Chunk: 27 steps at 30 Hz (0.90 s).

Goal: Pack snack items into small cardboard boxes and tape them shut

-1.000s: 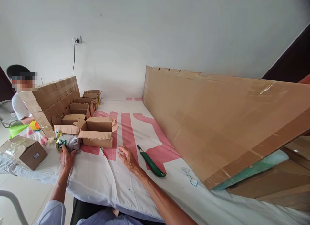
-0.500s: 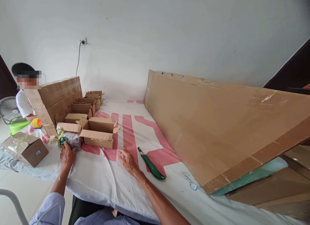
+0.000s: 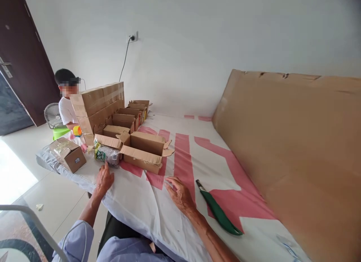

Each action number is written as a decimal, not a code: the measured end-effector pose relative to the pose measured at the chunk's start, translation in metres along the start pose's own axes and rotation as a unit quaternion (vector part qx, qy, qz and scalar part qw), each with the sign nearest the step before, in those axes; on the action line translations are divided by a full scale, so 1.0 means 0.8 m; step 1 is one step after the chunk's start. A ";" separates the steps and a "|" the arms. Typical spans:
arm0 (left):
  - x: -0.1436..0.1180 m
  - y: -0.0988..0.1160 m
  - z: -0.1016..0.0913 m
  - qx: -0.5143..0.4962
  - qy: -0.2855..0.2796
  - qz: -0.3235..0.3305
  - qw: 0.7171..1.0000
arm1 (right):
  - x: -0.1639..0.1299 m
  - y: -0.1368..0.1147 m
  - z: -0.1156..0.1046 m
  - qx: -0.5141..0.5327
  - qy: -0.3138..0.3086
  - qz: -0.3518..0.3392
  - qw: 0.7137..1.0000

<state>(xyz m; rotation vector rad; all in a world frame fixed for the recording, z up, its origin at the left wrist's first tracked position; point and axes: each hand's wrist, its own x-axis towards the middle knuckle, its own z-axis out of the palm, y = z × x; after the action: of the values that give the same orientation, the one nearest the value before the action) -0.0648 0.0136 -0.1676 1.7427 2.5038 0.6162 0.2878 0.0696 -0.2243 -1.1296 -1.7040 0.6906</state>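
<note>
A clear plastic bag with a green and yellow label (image 3: pixel 107 155) lies in front of the open boxes, its contents hard to make out. My left hand (image 3: pixel 104 180) is just in front of it, index finger stretched towards its lower edge; whether the fingertip touches is unclear. Right of the bag stands an open cardboard box (image 3: pixel 142 160) with raised flaps. On the cloth near that box's front right corner rests my right hand (image 3: pixel 180 196), empty, its fingers apart and slightly bent. A green-handled tool with a narrow dark tip (image 3: pixel 220 213) lies to its right.
Several open boxes (image 3: pixel 126 117) run back towards the wall beside stacked closed cartons (image 3: pixel 96 104). A taped carton (image 3: pixel 67 154) sits at the table's left edge. A large cardboard sheet (image 3: pixel 290 149) leans along the right. Behind the cartons is another person (image 3: pixel 65 109).
My view has turned left, so everything appears further right. My left hand has drawn back slightly from the plastic bag. My right hand stays on the cloth beside the green-handled tool.
</note>
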 end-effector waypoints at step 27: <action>-0.076 -0.025 0.006 -0.167 -0.016 0.144 0.975 | -0.081 0.011 -0.117 -0.382 0.063 0.157 0.909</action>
<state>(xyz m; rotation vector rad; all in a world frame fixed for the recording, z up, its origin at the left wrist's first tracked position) -0.0590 -0.0462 -0.1908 1.9684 1.9909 0.9524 0.3851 0.0102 -0.2208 -1.9751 -1.7351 0.0960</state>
